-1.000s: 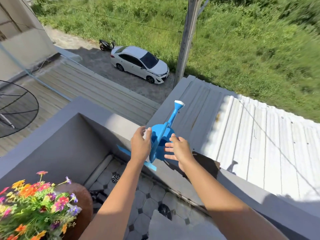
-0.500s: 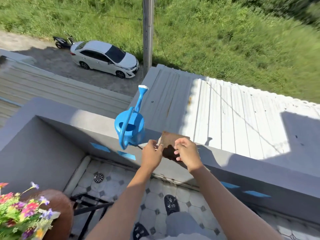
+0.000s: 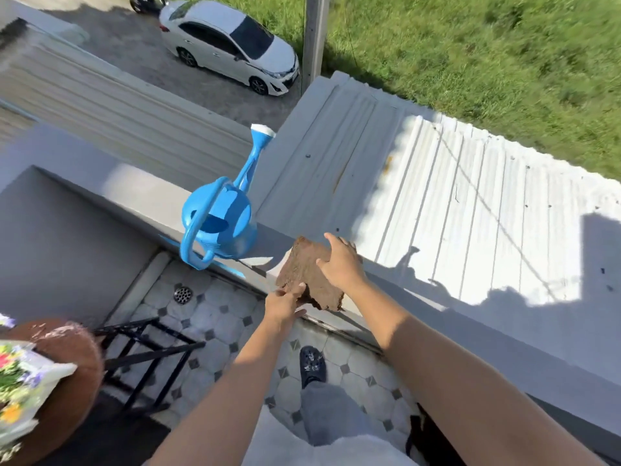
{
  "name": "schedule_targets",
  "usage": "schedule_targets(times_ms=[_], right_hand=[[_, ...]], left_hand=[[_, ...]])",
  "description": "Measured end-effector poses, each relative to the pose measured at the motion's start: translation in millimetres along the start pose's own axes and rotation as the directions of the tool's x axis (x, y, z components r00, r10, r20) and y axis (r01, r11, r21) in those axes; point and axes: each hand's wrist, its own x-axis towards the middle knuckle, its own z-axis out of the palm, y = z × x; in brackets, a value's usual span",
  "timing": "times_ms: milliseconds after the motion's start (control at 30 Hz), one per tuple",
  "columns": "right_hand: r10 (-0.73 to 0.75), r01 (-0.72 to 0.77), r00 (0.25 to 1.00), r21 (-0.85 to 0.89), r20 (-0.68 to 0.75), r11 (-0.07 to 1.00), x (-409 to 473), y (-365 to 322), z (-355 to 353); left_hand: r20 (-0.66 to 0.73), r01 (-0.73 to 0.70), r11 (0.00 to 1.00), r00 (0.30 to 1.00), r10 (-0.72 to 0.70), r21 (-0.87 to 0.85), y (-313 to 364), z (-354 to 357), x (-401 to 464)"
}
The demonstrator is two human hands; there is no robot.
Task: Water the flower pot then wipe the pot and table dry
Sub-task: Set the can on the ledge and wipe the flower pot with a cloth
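A blue watering can (image 3: 224, 227) stands on the grey balcony ledge (image 3: 134, 193), spout pointing away, with no hand on it. To its right a brown folded cloth (image 3: 304, 274) lies tilted at the ledge's inner edge. My right hand (image 3: 339, 264) grips its far upper side and my left hand (image 3: 285, 302) pinches its near lower corner. At the far left edge the white flower pot (image 3: 40, 375) with colourful flowers (image 3: 10, 371) sits on a round brown table (image 3: 74, 351); most of the pot is cut off.
The table has black metal legs (image 3: 144, 354) over a tiled balcony floor with a drain (image 3: 183, 294). My shoe (image 3: 312, 364) is below the ledge. Beyond the ledge lie a white corrugated roof (image 3: 453, 213), a white car (image 3: 232, 45) and grass.
My hands let go of the watering can, which now stands on the ledge. Both hands moved right and took hold of the brown cloth, lifting its near side. The view shifted right and down.
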Motion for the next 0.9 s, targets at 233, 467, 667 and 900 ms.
schedule_targets(times_ms=[233,467,667,900], right_hand=[[-0.024,0.024,1.000,-0.205,0.003,0.978,2.3,6.1,15.7],[-0.087,0.069,0.993,0.202,0.080,0.977,-31.6,-18.3,27.8],[-0.108,-0.291,0.836,0.601,0.538,0.745,-75.2,-95.5,42.8],[-0.460,-0.328,0.576,0.706,0.676,0.627,-136.8,-183.0,82.9]], left_hand=[[-0.106,-0.185,0.976,0.975,0.197,0.120,16.5,-2.4,-43.3],[-0.069,-0.343,0.939,0.938,0.341,-0.015,43.7,-44.9,-97.9],[-0.146,-0.455,0.855,0.890,0.432,-0.247,61.2,-120.8,-141.9],[-0.340,-0.512,0.751,0.854,0.393,-0.417,47.1,-231.2,-181.8]])
